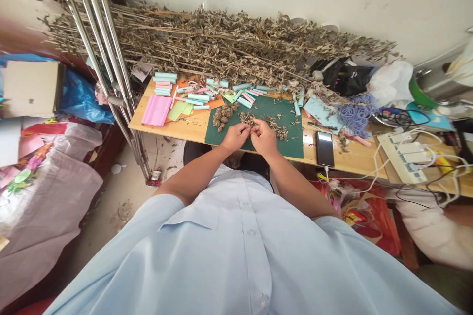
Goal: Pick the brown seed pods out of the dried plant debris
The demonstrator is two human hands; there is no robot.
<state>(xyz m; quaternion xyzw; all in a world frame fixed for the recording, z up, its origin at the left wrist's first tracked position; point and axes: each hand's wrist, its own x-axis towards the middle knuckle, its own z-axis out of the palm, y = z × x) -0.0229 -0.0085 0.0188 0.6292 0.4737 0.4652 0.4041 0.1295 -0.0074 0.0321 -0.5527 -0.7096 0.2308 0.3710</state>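
Note:
My left hand (237,137) and my right hand (263,137) meet over the front edge of a dark green cutting mat (254,106). Fingers of both hands are curled and pinched together; what they hold between them is too small and hidden to name. Just left of my left hand lies a pile of brown, rounded balls of dried plant (223,117). Loose dried leaf bits (280,130) are scattered right of my right hand, and more crumbled leaf (247,118) lies right behind my fingers.
Long dried leafy stalks (221,39) stretch along the back of the wooden table (195,130). Rolled paper tubes (199,97) and pink paper (155,110) lie at left. A phone (325,148), purple yarn (356,113) and a power strip (401,155) with cables sit at right. Metal crutches (107,44) lean at left.

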